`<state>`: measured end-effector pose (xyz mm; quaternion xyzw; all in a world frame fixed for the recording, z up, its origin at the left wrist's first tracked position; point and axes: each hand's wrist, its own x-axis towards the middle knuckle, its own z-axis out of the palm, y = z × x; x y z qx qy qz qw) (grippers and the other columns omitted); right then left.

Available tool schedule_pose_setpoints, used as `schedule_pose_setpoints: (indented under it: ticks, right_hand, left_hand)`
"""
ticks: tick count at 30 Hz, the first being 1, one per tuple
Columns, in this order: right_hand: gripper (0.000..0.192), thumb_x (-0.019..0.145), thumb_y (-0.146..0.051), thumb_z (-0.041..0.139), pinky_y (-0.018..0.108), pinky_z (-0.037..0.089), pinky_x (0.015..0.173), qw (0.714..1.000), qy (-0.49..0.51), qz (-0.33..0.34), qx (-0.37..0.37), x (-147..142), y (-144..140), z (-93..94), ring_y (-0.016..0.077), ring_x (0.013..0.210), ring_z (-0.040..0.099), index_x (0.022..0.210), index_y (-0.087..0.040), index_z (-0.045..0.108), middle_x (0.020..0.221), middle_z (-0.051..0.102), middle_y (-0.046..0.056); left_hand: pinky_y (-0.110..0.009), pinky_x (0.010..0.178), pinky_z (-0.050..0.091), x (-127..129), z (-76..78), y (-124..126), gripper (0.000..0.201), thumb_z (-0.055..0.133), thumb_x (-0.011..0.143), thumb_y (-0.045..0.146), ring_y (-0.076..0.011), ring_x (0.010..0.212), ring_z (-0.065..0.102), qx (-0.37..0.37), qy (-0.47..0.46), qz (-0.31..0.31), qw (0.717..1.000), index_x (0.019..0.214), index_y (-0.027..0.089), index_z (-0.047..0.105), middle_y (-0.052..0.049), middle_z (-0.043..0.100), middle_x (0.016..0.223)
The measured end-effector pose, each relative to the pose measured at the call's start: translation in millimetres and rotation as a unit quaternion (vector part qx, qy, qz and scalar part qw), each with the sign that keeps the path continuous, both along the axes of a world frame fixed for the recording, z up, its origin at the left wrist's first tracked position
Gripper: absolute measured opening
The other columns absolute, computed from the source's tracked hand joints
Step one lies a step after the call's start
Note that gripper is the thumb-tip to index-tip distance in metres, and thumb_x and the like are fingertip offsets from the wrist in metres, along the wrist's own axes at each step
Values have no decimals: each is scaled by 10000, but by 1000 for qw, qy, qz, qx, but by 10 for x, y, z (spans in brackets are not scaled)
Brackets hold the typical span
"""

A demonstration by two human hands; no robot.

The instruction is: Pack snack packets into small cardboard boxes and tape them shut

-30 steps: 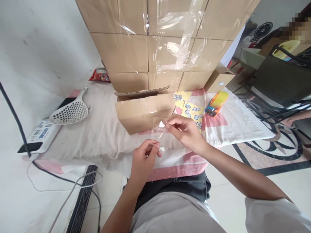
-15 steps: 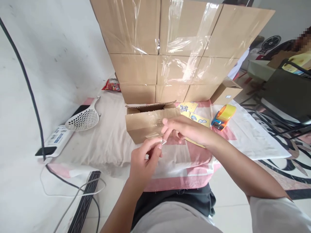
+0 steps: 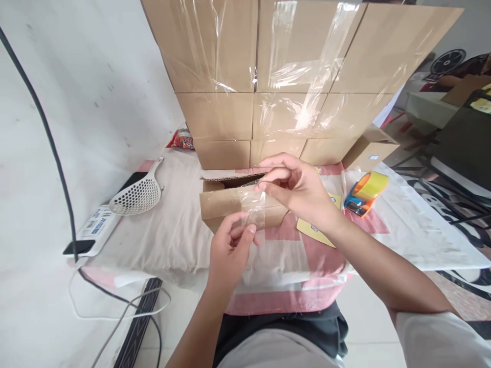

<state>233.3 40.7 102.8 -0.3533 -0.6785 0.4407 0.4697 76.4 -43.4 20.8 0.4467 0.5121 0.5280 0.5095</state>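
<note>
Closest to the person, the left hand (image 3: 230, 250) is raised over the near edge of the pink-and-white cloth (image 3: 291, 266), fingers curled in and pinching the lower end of a clear strip of sticky tape (image 3: 253, 204). The right hand (image 3: 297, 186) sits just beyond it, thumb and forefinger nipped on the tape's upper end, the other fingers arched above. Between the two hands the tape is stretched across the front face of a small brown cardboard box (image 3: 226, 204), which lies on the cloth with its top flap slightly raised.

Just right of the box, partly under the right wrist, lies a yellow printed card (image 3: 312, 231). Further right on the cloth rests an orange-and-blue tape dispenser with a yellowish roll (image 3: 364, 191). Off to the left, near the wall, a white perforated plastic scoop (image 3: 136, 193) lies beside a white power strip (image 3: 94, 227), with a black cable (image 3: 46, 133) running up the wall.

Behind the small box rises a tall stack of brown cartons wrapped in clear film (image 3: 291, 76), and a red snack packet (image 3: 182, 139) lies at its left foot.
</note>
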Motion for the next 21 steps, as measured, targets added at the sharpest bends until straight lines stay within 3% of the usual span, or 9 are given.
schedule_pose_setpoints:
  ticks: [3,6,9,11,13,16,19,21]
  right_hand:
    - [335,823,-351,806,351,554,770,999,26,-23,37,15,86,106,192,839,725,1094,-249,637,807,749,-13]
    - [255,823,-261,792,361,569,799,990,76,-85,84,86,186,271,184,845,723,1038,-256,653,776,732,-26]
    - [272,799,-218,805,360,571,761,987,77,-109,88,157,257,401,177,815,716,1030,-250,665,763,724,-34]
    - [294,794,-261,824,349,562,711,993,46,-87,66,160,266,425,178,790,712,1042,-248,666,762,717,-34]
    - [331,785,-307,837,333,551,672,998,24,-53,35,120,243,398,183,770,715,1059,-248,661,754,712,-30]
    - [368,781,-318,829,323,542,647,1000,7,3,-27,19,194,308,191,751,722,1090,-239,647,773,734,-9]
    - [373,784,-290,801,314,523,627,997,-6,31,-75,-79,205,213,188,734,716,1106,-225,626,803,756,12]
    - [366,777,-254,783,303,510,622,996,-8,17,-86,-133,268,158,183,739,709,1098,-220,611,796,757,12]
  left_hand:
    - [-179,375,251,12,37,32,439,680,878,497,-38,370,288,-33,-3,32,999,1206,214,605,28,690,656]
    - [-192,400,254,-41,-18,7,318,658,890,492,-52,382,298,-42,30,59,997,993,190,656,34,632,541]
    - [-219,466,336,-165,-74,-18,298,638,914,429,-79,432,416,11,111,116,987,736,190,617,36,581,507]
    - [-241,537,405,-270,-51,16,277,613,940,373,-106,502,521,93,199,173,960,731,196,646,24,626,561]
    - [-271,659,470,-374,22,114,268,556,980,323,-143,641,634,211,292,205,910,782,201,690,-6,714,680]
    - [-364,948,461,-484,153,344,293,457,1025,288,-222,1030,703,327,422,182,825,1036,199,736,-73,789,1043]
    - [-449,1160,288,-518,208,533,406,385,1053,311,-270,1371,549,302,513,123,794,1368,190,611,-103,679,1378]
    - [-469,1213,192,-515,184,576,442,344,1065,322,-265,1431,491,275,534,95,794,1430,188,555,-99,652,1419]
